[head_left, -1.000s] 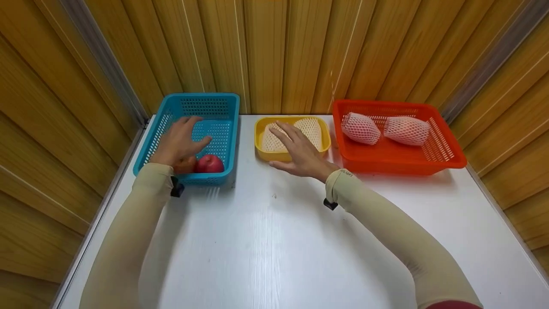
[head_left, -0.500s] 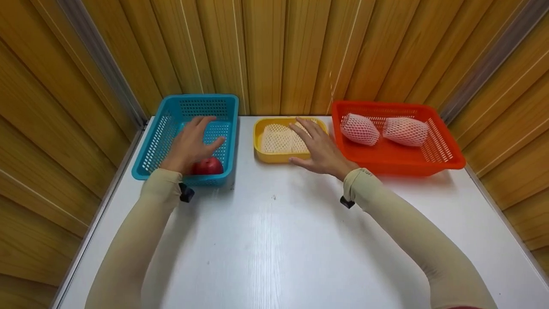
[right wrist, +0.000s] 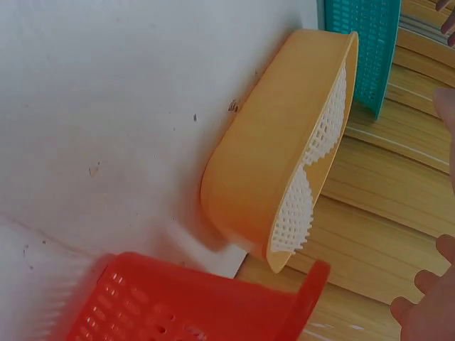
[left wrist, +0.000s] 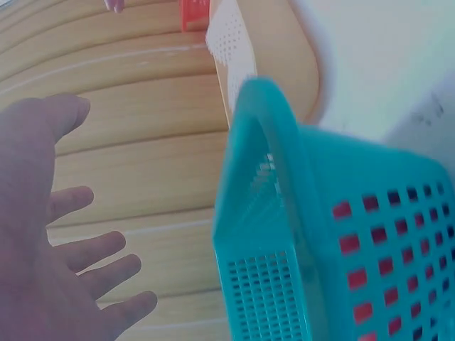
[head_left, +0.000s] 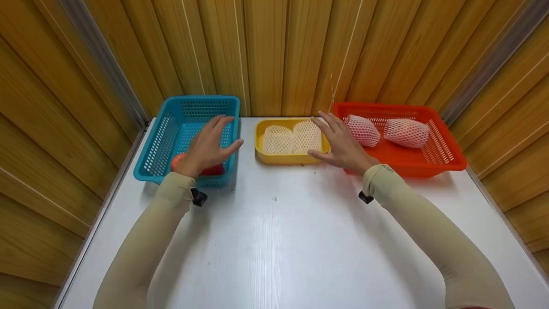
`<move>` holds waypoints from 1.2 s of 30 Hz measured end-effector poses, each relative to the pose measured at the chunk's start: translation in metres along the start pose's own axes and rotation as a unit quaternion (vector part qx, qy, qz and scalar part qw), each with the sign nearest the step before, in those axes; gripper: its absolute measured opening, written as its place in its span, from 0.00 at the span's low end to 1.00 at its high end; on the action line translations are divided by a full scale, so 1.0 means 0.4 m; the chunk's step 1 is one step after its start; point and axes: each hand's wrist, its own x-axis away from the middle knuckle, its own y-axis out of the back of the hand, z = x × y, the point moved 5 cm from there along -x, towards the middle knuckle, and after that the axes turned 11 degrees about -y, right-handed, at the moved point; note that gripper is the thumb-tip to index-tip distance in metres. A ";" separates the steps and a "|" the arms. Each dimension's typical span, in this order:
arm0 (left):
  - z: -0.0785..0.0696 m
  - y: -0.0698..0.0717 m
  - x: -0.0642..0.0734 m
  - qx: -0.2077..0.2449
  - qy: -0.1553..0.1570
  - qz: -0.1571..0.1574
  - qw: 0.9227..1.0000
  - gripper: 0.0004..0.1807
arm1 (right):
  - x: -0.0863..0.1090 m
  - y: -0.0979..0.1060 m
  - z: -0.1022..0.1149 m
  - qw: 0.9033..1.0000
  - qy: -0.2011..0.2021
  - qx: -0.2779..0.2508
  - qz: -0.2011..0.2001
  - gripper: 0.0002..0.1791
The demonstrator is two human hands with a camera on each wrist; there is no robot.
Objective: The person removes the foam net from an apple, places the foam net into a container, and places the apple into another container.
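My left hand (head_left: 209,148) hovers over the blue basket (head_left: 143,170), fingers spread and nothing in them. Under its wrist are a red apple (head_left: 215,170), partly hidden, and an orange-red fruit (head_left: 176,161). In the left wrist view the palm is bare beside the basket's rim. My right hand (head_left: 343,143), also without anything in its grasp, is held over the gap between the yellow basket (head_left: 283,159) and the red basket (head_left: 399,168). Two white foam net sleeves (head_left: 277,140) lie side by side in the yellow one.
Inside the red basket lie two fruits in foam nets, one net-covered fruit (head_left: 364,131) at the left and another netted fruit (head_left: 406,132) to its right. All three baskets stand along the back of the white table (head_left: 266,240), against wood-panelled walls (head_left: 266,56).
Both hands have drifted to the right, fingers still spread. The foam sleeves show more fully now, and the orange-red fruit has come back into view left of my left wrist.
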 end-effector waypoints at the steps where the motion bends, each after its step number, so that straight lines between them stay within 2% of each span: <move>1: -0.007 -0.003 -0.003 0.001 -0.005 -0.002 1.000 0.41 | 0.000 0.005 -0.008 1.000 -0.001 0.002 -0.001 0.55; 14: -0.096 -0.051 -0.040 0.015 -0.044 -0.016 0.999 0.42 | -0.002 0.094 -0.161 0.997 -0.071 -0.001 0.019 0.56; 20: -0.136 -0.083 -0.053 0.015 -0.060 -0.011 0.998 0.43 | -0.014 0.141 -0.234 0.994 -0.109 0.003 0.032 0.57; 24: -0.164 -0.106 -0.064 0.015 -0.070 -0.007 0.997 0.44 | -0.023 0.168 -0.275 0.992 -0.118 0.009 0.038 0.57; 30: -0.206 -0.143 -0.078 0.015 -0.103 -0.002 0.995 0.44 | -0.034 0.191 -0.315 0.991 -0.121 0.021 0.049 0.56; 36: -0.241 -0.182 -0.093 0.033 -0.101 0.012 0.994 0.46 | -0.045 0.203 -0.345 0.989 -0.134 0.030 0.058 0.57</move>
